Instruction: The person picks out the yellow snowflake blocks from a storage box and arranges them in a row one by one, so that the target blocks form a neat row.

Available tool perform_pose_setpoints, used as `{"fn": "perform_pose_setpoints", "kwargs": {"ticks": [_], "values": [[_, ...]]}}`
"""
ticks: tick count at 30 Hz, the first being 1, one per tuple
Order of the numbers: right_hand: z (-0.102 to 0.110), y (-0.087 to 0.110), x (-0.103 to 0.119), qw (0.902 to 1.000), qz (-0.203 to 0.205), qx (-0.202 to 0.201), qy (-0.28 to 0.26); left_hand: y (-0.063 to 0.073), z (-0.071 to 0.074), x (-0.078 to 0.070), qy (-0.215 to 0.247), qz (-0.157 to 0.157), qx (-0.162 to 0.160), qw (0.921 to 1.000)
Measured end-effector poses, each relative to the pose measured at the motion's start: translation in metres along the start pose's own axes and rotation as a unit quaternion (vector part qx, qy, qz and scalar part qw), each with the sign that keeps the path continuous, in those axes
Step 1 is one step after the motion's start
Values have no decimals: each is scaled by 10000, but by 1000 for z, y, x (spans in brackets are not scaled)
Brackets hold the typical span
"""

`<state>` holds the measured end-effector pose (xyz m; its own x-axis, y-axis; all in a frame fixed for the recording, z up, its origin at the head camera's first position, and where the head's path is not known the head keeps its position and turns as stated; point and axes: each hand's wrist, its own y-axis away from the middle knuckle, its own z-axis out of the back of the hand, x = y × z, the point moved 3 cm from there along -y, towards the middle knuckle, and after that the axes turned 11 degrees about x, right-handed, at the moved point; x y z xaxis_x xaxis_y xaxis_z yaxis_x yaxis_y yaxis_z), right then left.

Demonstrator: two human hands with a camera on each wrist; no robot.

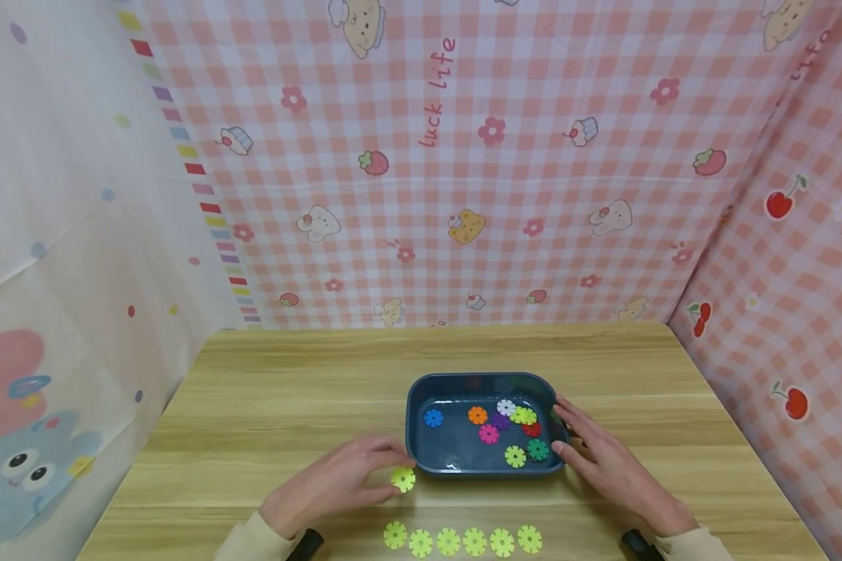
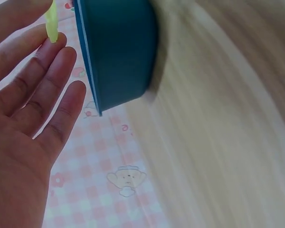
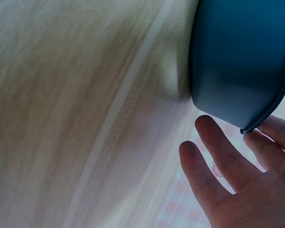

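Note:
Between thumb and fingertips, my left hand (image 1: 347, 475) pinches a yellow-green snowflake disc (image 1: 403, 479). It holds the disc just outside the front left corner of a dark blue bin (image 1: 491, 472). The left wrist view shows this disc (image 2: 52, 23) edge-on, with the other fingers spread loosely. At the bin's right side, my right hand (image 1: 610, 463) touches the rim with its fingertips. Its fingers (image 3: 223, 147) look spread and fairly straight in the right wrist view. Inside the bin lie several snowflake discs, among them blue (image 1: 433, 418), orange (image 1: 477, 415), pink (image 1: 489, 434) and green (image 1: 537, 449).
Along the near edge of the wooden table (image 1: 267, 389) runs a row of several yellow-green discs (image 1: 448, 541). Patterned cloth (image 1: 407, 195) hangs behind the table, with more cloth at both sides.

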<state>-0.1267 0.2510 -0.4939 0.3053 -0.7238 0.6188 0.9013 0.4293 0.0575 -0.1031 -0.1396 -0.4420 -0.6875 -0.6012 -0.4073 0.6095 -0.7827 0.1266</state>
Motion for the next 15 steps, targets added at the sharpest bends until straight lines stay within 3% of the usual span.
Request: {"fn": "perform_pose_setpoints", "kwargs": {"ticks": [11, 15], "values": [[-1, -1, -1, 10000, -35, 15, -17, 15, -13, 8, 246, 213, 259, 9991], [-2, -1, -1, 9999, -75, 50, -52, 20, -17, 9, 192, 134, 242, 9994]]}}
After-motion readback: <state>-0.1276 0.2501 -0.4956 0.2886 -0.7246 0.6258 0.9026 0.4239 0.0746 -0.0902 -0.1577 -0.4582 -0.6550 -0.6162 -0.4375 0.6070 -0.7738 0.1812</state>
